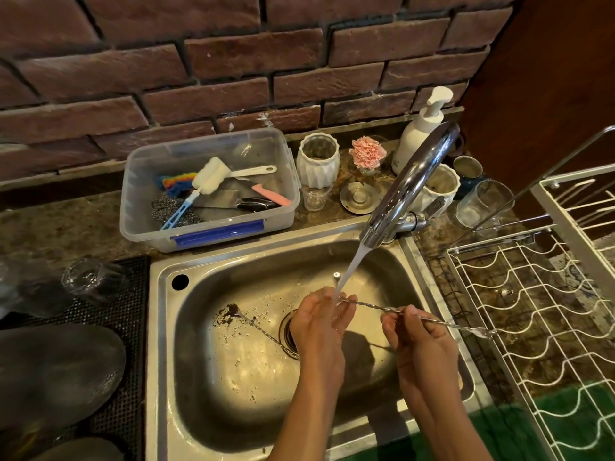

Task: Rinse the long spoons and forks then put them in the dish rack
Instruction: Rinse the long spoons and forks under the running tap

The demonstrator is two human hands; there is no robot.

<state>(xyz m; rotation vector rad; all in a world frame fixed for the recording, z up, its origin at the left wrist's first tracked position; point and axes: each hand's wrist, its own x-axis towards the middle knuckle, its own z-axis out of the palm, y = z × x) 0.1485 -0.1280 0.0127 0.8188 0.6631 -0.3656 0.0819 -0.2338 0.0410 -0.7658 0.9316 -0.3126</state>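
Over the steel sink (206, 387) I hold a long twisted-stem spoon (446, 322) level; its far end pokes out over the sink's right rim. My right hand (412, 337) pinches its stem. My left hand (319, 322) is cupped around the other end, right under the water running from the chrome faucet (409, 184). A second long twisted utensil (263, 331), dirty with dark crumbs at its tip, lies on the sink floor, partly hidden by my left hand. The white wire dish rack (532, 314) stands to the right of the sink.
A clear plastic tub (213, 227) with brushes, scourers and knives sits behind the sink. White jars, a soap pump (419, 128), a pink flower and glasses line the back counter. At left a black mat (126, 327) carries an upturned glass and dark plates.
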